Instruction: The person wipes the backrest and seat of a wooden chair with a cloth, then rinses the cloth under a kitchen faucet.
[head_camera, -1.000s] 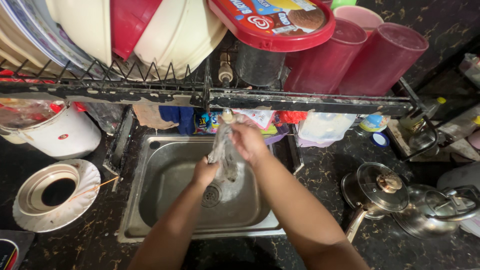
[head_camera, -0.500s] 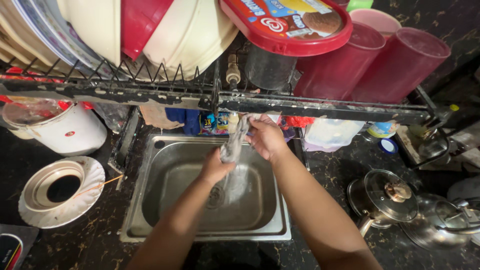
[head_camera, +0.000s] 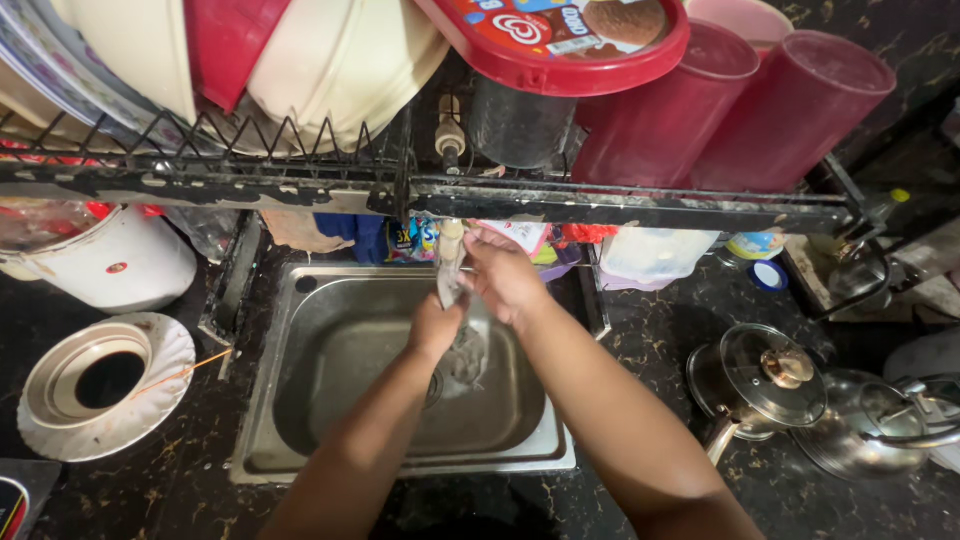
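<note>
The person holds a thin, wet, translucent plastic bag (head_camera: 458, 320) stretched under the tap (head_camera: 451, 243), over the steel sink (head_camera: 330, 400). The bag sits near the middle of the view, hanging down toward the drain, which it partly hides.

The likeliest trouble is splashing: the water appears to strike the film at an angle, so it could spray at 9 o'clock onto the black tabletop (head_camera: 200, 470), toward the white plate (head_camera: 160, 400) with its dark-filled bowl (head_camera: 95, 380). A slick film may also slide out of the lower grip and settle over the drain. The dish rack (head_camera: 620, 205) sits low just above the knuckles at 12 o'clock, so lifting the bag higher risks a knock against its bar. The lidded pots (head_camera: 765, 385) at 3 o'clock lie well apart and seem safe.

The left hand (head_camera: 435, 328) comes in from 6 o'clock with the forearm angled up, its fingers closed tightly round the lower part of the bag. The right hand (head_camera: 503, 275) reaches in from 5 o'clock, wrist bent inward, fingers curled and pinching the bag's upper end just beside the tap. Both hands are close together, the right one higher.
</note>
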